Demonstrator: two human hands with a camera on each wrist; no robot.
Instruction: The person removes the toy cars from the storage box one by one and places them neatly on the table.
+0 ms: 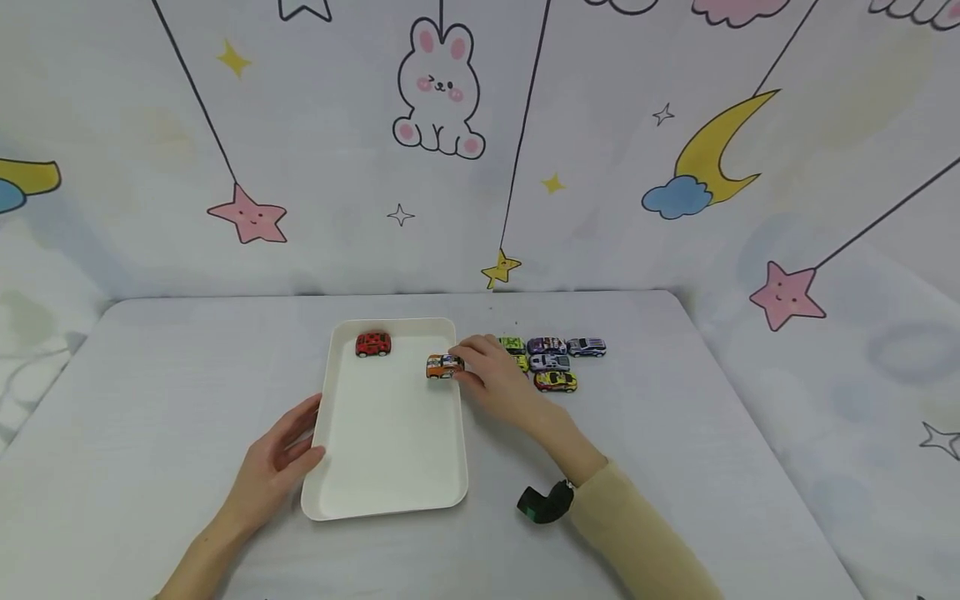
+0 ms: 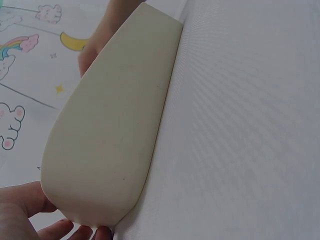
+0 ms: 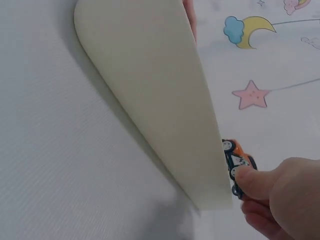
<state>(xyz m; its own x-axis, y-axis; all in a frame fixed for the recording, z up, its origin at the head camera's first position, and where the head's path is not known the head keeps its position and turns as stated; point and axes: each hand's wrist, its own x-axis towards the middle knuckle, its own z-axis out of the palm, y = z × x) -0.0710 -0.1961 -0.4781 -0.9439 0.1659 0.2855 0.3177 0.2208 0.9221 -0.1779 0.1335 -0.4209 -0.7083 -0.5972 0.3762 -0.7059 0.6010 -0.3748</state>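
Note:
A white tray lies on the table, its long side pointing away from me. My left hand grips the tray's left edge, thumb on the rim; the left wrist view shows its fingers at the tray wall. Over the tray's right rim, my right hand pinches an orange and white toy car between thumb and fingers. The right wrist view shows that toy car just above the rim. Inside the tray's far left corner sits a red toy car with dark spots.
Right of the tray, several toy cars stand in rows, among them a yellow one, a silver one and a purple one; my right hand partly hides the group. A dark strap-like object is by the right sleeve.

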